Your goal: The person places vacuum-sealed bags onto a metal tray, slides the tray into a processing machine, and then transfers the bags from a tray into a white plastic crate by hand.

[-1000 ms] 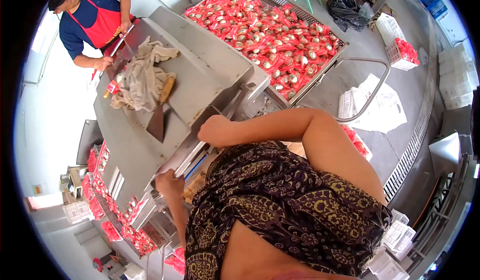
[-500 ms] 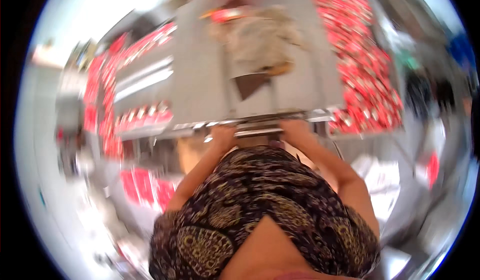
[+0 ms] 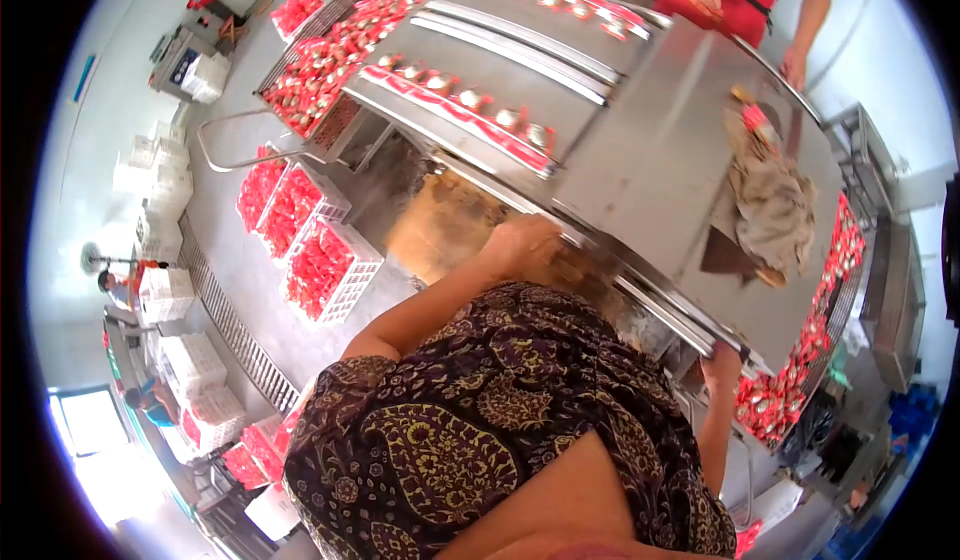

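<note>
A wide steel work table (image 3: 620, 175) spans the view in front of me. My left hand (image 3: 527, 243) is closed at its near edge, fingers curled against the metal and partly hidden. Farther right, my right hand (image 3: 722, 368) is wrapped around the edge beside a metal rail (image 3: 660, 315). On the tabletop to the right lie a crumpled beige cloth (image 3: 775, 210), a dark flat piece (image 3: 728, 255) and a small red-and-white item (image 3: 755, 118). Rows of round, shiny, pale pieces (image 3: 470, 98) sit on red strips at the table's left part.
Trays heaped with red-wrapped pieces flank the table, one at left (image 3: 345, 55) and one at right (image 3: 775, 400). White crates (image 3: 335, 270) of red packets stand on the floor. Across the table stands a person in a red apron (image 3: 680, 0). Brown cardboard (image 3: 445, 220) lies below the table.
The view has swung, so the table now slants down to the right and more of the left floor shows. My hands, both at the table edge before, are now farther apart.
</note>
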Demonstrator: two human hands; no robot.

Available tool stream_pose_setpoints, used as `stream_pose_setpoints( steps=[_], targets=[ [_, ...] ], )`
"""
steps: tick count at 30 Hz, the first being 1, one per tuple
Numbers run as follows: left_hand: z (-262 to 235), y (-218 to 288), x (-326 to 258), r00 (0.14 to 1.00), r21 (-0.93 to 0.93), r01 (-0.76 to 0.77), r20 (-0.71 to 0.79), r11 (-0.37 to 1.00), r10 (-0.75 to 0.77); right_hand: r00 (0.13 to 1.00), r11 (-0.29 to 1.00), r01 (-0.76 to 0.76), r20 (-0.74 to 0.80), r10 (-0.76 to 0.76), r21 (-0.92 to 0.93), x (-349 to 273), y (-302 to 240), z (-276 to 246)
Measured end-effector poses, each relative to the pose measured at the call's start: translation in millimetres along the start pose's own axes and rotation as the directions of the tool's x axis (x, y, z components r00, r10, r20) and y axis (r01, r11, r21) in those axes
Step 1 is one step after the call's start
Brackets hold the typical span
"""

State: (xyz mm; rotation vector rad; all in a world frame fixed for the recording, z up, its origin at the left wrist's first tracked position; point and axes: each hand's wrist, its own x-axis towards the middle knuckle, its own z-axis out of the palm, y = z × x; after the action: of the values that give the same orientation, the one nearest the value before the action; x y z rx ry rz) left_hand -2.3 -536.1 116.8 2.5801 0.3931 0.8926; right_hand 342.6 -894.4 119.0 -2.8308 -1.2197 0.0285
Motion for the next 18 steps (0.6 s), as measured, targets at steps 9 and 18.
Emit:
stream_pose_setpoints(
  steps=[9,18],
  targets=[
    [-156,-142,-135,0.839,-0.264,0.53,0.03,0.806,-0.543,0.956,0.664,0.275,-0.124,-0.266,0.696,106,-342,-73],
    [-249,-249,-95,0.768,-0.214,0.582,-0.172,0.784,-0.617,0.994,0.968,0.037,0.09,-0.061,0.249,264,-553,2]
  ],
)
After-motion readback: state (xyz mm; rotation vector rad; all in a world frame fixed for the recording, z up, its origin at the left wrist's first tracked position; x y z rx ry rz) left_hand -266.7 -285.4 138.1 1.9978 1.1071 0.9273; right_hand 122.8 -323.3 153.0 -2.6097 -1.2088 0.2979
